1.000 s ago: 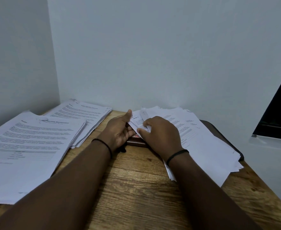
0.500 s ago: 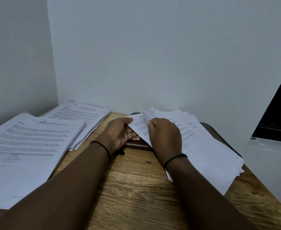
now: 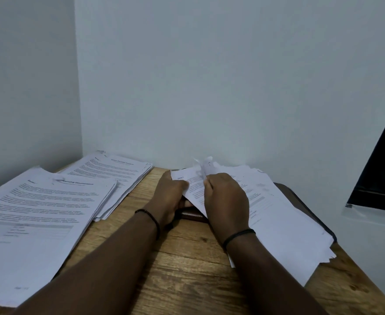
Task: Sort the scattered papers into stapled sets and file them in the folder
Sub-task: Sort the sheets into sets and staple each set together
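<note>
Several loose sheets (image 3: 192, 185) lifted at the near-left corner of the messy pile (image 3: 284, 221), itself spread over a dark folder (image 3: 305, 201) on the right of the wooden table (image 3: 187, 269). Pinched by the left hand (image 3: 171, 196), thumb on top; gripped from the other side by the right hand (image 3: 226, 201), fingers curled over the edge. Thin, floppy, light, probably easy to crease or slip apart; best taken near a corner, squared up before stapling. Farther left, two tidier stacks (image 3: 41, 214) of printed pages, overlapping.
</note>
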